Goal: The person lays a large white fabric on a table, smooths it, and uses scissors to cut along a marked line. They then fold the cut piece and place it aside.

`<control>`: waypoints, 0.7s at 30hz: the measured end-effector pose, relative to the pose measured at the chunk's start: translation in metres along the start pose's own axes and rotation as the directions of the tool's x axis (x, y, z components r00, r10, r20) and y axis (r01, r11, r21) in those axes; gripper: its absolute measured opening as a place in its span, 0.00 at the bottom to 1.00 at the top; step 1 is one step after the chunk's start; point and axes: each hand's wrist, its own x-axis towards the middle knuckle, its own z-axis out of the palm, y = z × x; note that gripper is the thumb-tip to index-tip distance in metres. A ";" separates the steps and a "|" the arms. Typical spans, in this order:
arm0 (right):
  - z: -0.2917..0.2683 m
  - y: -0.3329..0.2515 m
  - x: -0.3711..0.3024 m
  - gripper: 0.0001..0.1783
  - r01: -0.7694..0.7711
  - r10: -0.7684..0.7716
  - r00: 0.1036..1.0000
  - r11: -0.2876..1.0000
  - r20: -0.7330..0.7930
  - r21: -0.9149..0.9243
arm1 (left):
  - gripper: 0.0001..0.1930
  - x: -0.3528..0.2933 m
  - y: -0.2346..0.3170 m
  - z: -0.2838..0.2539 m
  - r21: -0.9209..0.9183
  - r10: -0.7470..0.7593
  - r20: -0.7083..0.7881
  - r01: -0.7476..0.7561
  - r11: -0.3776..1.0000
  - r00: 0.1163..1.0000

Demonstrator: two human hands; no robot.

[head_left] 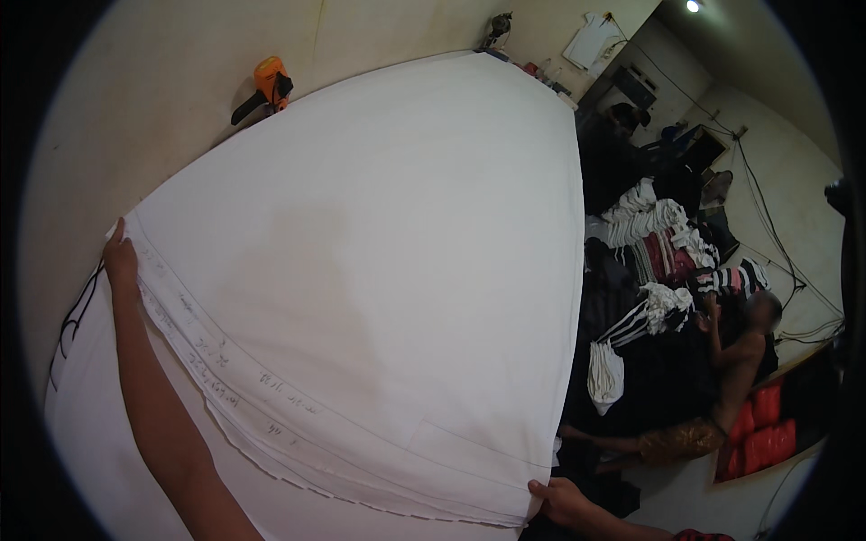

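- A wide, smooth white fabric sheet (406, 207) is spreading out in front of the person and is serving as the landmark here; thin dark ruled lines and handwriting (293, 394) are running along its curved near border.
- The left hand (120, 257) is gripping the sheet's near-left corner, its fingers closing on the cloth.
- The right hand (561, 502) is clamping the sheet's near-right corner, with the thumb lying on top; the fingers beneath are mostly hiding.
- Below the sheet's near border, a plain off-white surface (90, 451) is showing; whether it is cloth or tabletop, I cannot tell.
- Beyond the sheet's far-left edge, an orange handheld tool with a black handle (271, 83) is resting by the wall.
- Left of the sheet's near-left corner, a thin black looping cord (77, 316) is hanging.
- Right of the sheet, a seated co-worker (735, 370) is sitting near a white tied textile bundle (606, 374) and striped folded textiles (654, 254).
- Judging from this, the person is stretching or squaring the sheet's marked border between both corners.
- The next move is probably calling for an even pull from both hands, so that the border is lying flat without creases.
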 end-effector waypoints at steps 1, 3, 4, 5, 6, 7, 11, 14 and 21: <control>-0.001 -0.002 -0.001 0.26 0.041 -0.040 0.999 0.999 0.021 -0.019 | 0.29 -0.001 0.000 0.007 0.037 0.098 -0.049 -0.097 0.995 0.994; -0.002 -0.004 -0.004 0.26 0.067 -0.065 0.996 0.997 0.066 -0.034 | 0.30 -0.007 0.011 0.014 0.191 0.212 -0.096 -0.191 0.963 0.973; -0.003 -0.004 -0.006 0.25 0.118 -0.112 0.987 0.992 0.117 -0.043 | 0.31 -0.012 0.020 0.016 0.090 0.209 -0.092 -0.201 0.975 0.974; -0.004 -0.003 -0.008 0.25 0.165 -0.154 0.974 0.985 0.168 -0.052 | 0.32 -0.016 0.028 0.014 0.049 0.168 -0.077 -0.165 0.985 0.983; -0.005 0.000 -0.010 0.24 0.208 -0.190 0.957 0.976 0.220 -0.061 | 0.33 -0.022 0.036 0.012 0.049 0.177 -0.021 -0.175 0.983 0.984; -0.006 0.002 -0.011 0.23 0.211 -0.190 0.957 0.974 0.217 -0.078 | 0.34 -0.024 0.042 0.007 0.023 0.055 -0.065 -0.053 0.998 0.996; -0.008 0.012 -0.010 0.20 0.232 -0.197 0.958 0.959 0.207 -0.161 | 0.37 -0.025 0.034 0.000 0.196 0.131 -0.108 -0.108 0.975 0.985; -0.008 0.015 -0.005 0.20 0.230 -0.191 0.964 0.948 0.187 -0.219 | 0.37 -0.018 0.006 0.011 0.418 0.215 -0.138 -0.140 0.897 0.967; -0.001 -0.004 -0.012 0.18 0.188 -0.131 0.972 0.931 0.195 -0.313 | 0.37 -0.045 0.017 0.015 0.490 0.123 -0.207 -0.006 0.872 0.971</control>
